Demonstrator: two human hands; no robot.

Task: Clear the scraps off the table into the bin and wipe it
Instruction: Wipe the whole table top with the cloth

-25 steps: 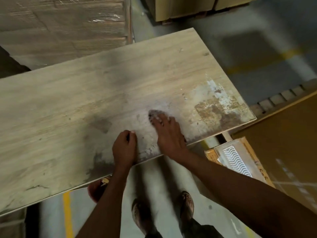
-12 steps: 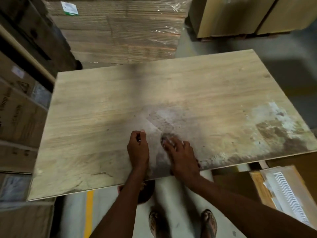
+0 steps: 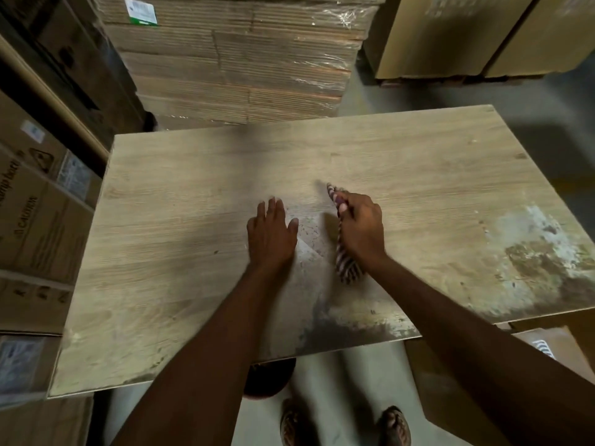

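Left to right. Stacked cartons (image 3: 35, 220) on the far left, shrink-wrapped cardboard stack (image 3: 238, 59) behind; neither is part of my job. The tabletop (image 3: 167, 252) is bare wood on this side, with no loose scraps I can make out. My left hand (image 3: 271, 235) lies flat, palm down, fingers (image 3: 272, 207) spread apart and holding nothing, bracing just beside a pale dusty patch (image 3: 309, 239). Just to its right, my right hand (image 3: 362, 226) is clamped around a striped cloth (image 3: 346, 268), one end poking out past the knuckles, the other trailing onto the wood. Further right, a big whitish-brown stain (image 3: 534, 255) sits near the front right corner. Under the front edge there's a dark reddish round thing (image 3: 269, 379), possibly the bin, can't confirm.

Judgement: I'm in the wiping step, scrap clearing looks done. Next move should be pressing the cloth flat and sweeping across the dusty patch, then working right toward the stain, which probably needs harder scrubbing.
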